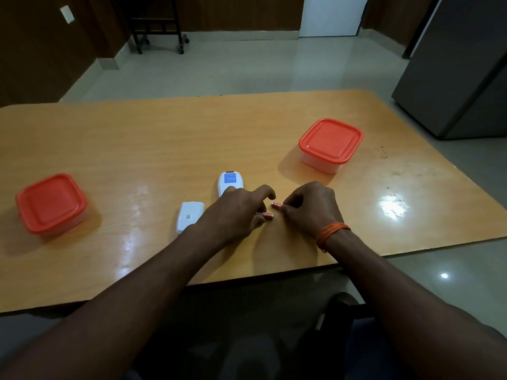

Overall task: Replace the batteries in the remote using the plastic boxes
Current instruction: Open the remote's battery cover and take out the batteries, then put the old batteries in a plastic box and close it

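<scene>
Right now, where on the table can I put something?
Bare table between left box and cover; the far side behind the remote, left of the right box; right of the right hand. Crowded: the middle, where the left hand pinches the near battery, the right hand the far battery.

The left box (pixel 51 202) and right box (pixel 330 141) are showing orange-red on top over pale translucent sides, and the far battery (pixel 275 205) and near battery (pixel 267 215) are showing that same orange-red. The remote (pixel 230 180) is showing white with a blue label, the cover (pixel 189 215) white with a small dark code square. The table (pixel 137 149) is showing tan wood grain, the thread (pixel 330 233) orange
</scene>
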